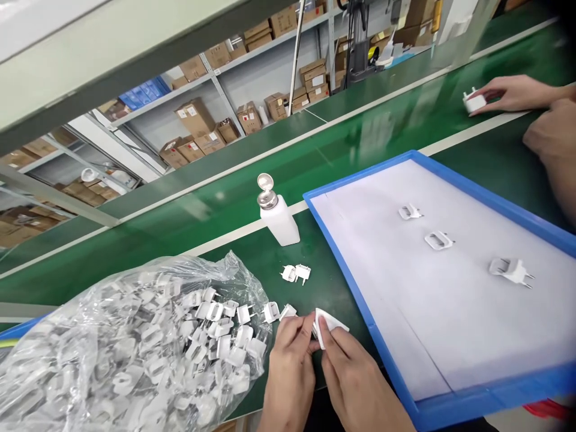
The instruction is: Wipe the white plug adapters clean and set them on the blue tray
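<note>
White folded cloth (328, 327) pinched in right hand (355, 384) grip; left hand (288, 372) fingertips closed on it.

Bare green bench (333, 294) lies open between plug bag (112, 348) and blue tray (342, 264).

Both hands' grip (315, 342) on a white cloth (328, 327) beside plug adapters (216, 330).
</note>
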